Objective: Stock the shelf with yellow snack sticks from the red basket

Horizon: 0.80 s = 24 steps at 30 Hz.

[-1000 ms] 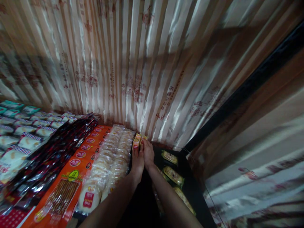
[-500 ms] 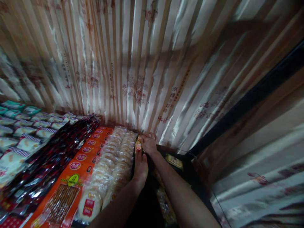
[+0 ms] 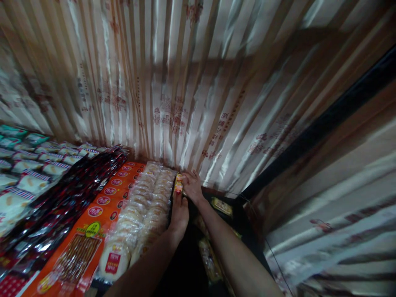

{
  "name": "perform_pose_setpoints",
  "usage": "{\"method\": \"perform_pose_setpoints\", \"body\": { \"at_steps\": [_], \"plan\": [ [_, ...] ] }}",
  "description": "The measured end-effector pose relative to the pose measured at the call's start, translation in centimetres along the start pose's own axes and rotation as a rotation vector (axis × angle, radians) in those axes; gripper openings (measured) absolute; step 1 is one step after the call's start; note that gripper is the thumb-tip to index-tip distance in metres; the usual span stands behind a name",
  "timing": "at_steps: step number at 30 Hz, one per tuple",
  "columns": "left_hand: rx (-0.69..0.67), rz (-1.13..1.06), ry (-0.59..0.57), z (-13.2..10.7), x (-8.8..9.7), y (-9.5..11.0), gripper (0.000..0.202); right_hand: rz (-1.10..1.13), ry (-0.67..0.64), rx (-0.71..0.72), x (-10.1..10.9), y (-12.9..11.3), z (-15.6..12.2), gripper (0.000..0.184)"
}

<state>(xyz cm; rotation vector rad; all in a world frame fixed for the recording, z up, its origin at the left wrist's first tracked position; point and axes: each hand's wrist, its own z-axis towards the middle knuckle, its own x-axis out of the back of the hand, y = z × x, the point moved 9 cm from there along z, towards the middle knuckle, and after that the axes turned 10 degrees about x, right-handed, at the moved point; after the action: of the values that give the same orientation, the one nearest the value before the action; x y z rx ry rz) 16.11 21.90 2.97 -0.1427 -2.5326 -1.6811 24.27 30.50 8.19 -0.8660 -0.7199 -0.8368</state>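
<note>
A small yellow and orange snack packet [image 3: 178, 184] lies at the back of the black surface, along the right side of the rows of wrapped round crackers [image 3: 151, 202]. My left hand [image 3: 179, 212] has its fingers closed at the packet's near end. From the right, my right hand [image 3: 192, 187] pinches the packet near its far end, one finger lifted. The undersides of both hands and the thumbs are mostly hidden. More yellowish wrapped packets, one at the back [image 3: 222, 206] and one nearer [image 3: 210, 260], lie right of my hands, partly behind my right forearm.
Left of the crackers are orange snack packs [image 3: 95, 211], dark red shiny packets [image 3: 71, 198] and white packets with striped tops [image 3: 32, 181]. A pleated printed curtain [image 3: 173, 82] hangs close behind, and a dark pole [image 3: 309, 132] slants across the right.
The view has shifted slightly, so everything sits a little further left. Both hands stay at the small packet, and more of its yellow top shows between them.
</note>
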Motion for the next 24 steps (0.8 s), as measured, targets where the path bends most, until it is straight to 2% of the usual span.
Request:
{"method": "perform_pose_setpoints", "body": {
  "at_steps": [7, 12, 16, 18, 20, 22, 24],
  "plan": [
    [0.01, 0.046, 0.015, -2.9, -0.4, 0.1, 0.043, 0.066, 0.216, -0.052, 4.5, -0.4, -4.1, 0.03],
    [0.008, 0.135, -0.004, -4.9, -0.4, -0.3, 0.039, 0.2, 0.248, -0.062, 6.9, -3.4, -8.8, 0.029],
    [-0.039, 0.149, -0.036, -8.4, 0.1, -1.6, 0.036, 0.291, 0.222, -0.148, 8.5, -6.5, -14.2, 0.029],
    [-0.091, 0.135, -0.1, -11.1, 0.2, -2.9, 0.034, 0.323, 0.212, -0.168, 9.1, -8.1, -17.8, 0.03],
    [-0.104, 0.135, -0.169, -14.1, 0.3, -5.0, 0.033, 0.356, 0.201, -0.178, 9.4, -9.6, -21.8, 0.03],
    [-0.079, 0.159, -0.249, -17.1, 0.2, -7.8, 0.032, 0.382, 0.182, -0.166, 9.4, -10.9, -25.9, 0.029],
    [-0.018, 0.202, -0.338, -19.7, 0.0, -11.2, 0.032, 0.365, 0.104, -0.182, 8.4, -11.6, -29.8, 0.029]
  ]
}}
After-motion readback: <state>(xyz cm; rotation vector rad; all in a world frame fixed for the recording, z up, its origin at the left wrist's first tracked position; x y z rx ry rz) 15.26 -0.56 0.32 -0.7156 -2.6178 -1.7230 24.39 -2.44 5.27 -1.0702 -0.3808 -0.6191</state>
